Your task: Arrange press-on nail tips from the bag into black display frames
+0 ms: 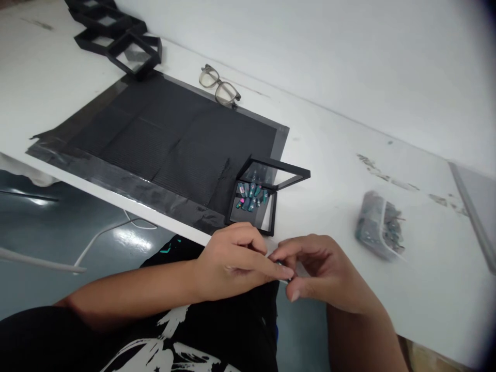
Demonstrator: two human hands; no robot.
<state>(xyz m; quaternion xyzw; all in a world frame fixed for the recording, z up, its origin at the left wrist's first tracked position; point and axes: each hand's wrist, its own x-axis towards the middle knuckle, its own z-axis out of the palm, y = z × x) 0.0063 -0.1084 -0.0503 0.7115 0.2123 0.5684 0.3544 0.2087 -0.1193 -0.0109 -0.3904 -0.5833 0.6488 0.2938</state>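
Both hands meet at the tabletop (387,289) edge: left hand (232,261) and right hand (329,276) pinch a tiny piece (282,267) between fingertips, mostly hidden. Judged light, rigid, easily dropped; best gripped by its edges. The open black display case (253,201) of similar teal pieces sits just beyond.

bare forearms; black t-shirt (201,341) with white print, small teal mark near hem.
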